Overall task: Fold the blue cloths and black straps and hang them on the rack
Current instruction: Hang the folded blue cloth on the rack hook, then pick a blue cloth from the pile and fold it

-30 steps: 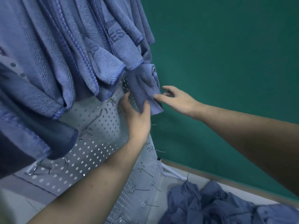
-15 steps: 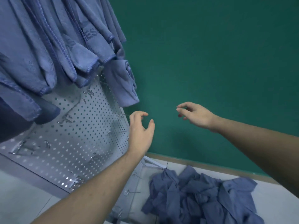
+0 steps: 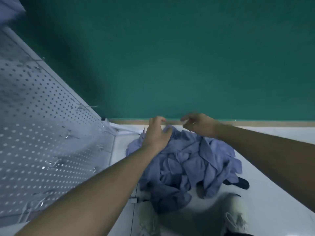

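Heap of crumpled blue cloths [image 3: 187,164] on the white floor [image 3: 272,201] in the lower centre of the frame, spread from just below the green wall [image 3: 170,57] down toward two white shoes [image 3: 237,213] at the bottom edge. A dark piece [image 3: 242,183] peeking out from under the heap's right side, too little showing to tell what. Left hand [image 3: 156,133] at centre frame, over the top edge of the heap, fingers curled down and thumb pressed to a raised fold of blue fabric; whether actually gripping it, cannot tell. Right hand [image 3: 199,125] just beside it to the right, motion-blurred, fingers loosely bent and apart above the pile, touching no cloth that shows. Both forearms bare, reaching in from the lower left and right of the frame. White perforated rack panel [image 3: 42,133] filling the left side, slanting toward the wall's base, with small metal hooks [image 3: 68,136] scattered across it. Corner of hanging blue fabric [image 3: 10,7] at the upper left.
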